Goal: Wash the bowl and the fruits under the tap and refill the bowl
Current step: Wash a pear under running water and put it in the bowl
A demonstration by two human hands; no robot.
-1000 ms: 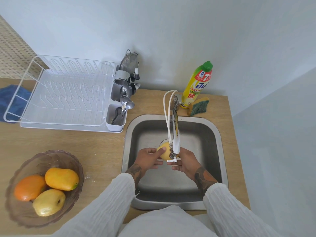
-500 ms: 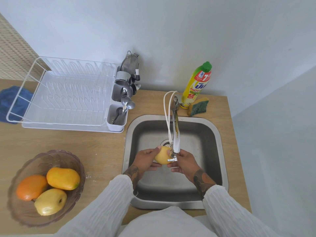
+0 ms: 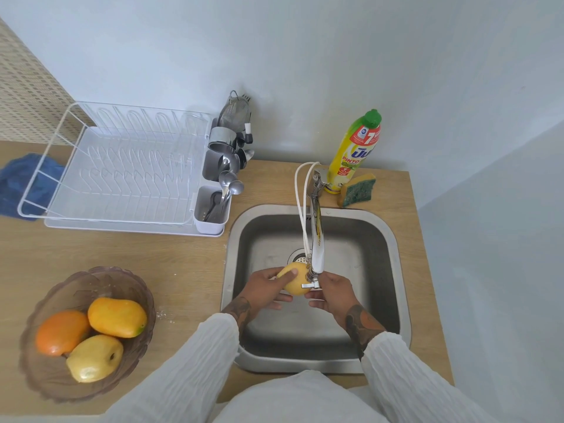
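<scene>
Yellow fruit (image 3: 294, 277) turned slightly in hands — bowl (image 3: 45, 383) holds three fruits.

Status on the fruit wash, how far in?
Done: cannot tell; the bowl on the counter holds three fruits, washed or not unclear.
In hand: left hand grips a yellow fruit over the sink beneath the tap; right hand touches its other side.
Left: return this fruit to the bowl.
</scene>
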